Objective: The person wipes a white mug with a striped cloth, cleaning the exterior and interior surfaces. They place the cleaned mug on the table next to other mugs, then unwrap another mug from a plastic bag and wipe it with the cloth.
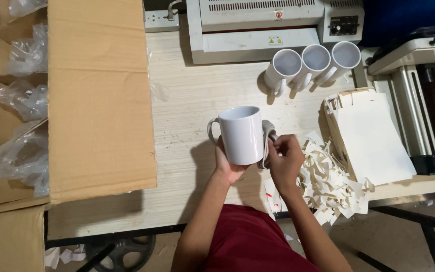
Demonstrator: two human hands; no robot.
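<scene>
My left hand (227, 167) holds a plain white mug (241, 133) from below, upright over the table, its handle pointing left. My right hand (284, 157) presses a small grey cloth (268, 132) against the mug's right side. Three more white mugs (314, 63) stand in a row at the back, just in front of a laminating machine (258, 25).
A large open cardboard box (96, 95) with plastic-wrapped items in dividers fills the left. A heap of paper scraps (331, 181) and a stack of flat white card boxes (368, 133) lie to the right. Another machine (419, 100) stands at the far right on the wooden table (192, 100).
</scene>
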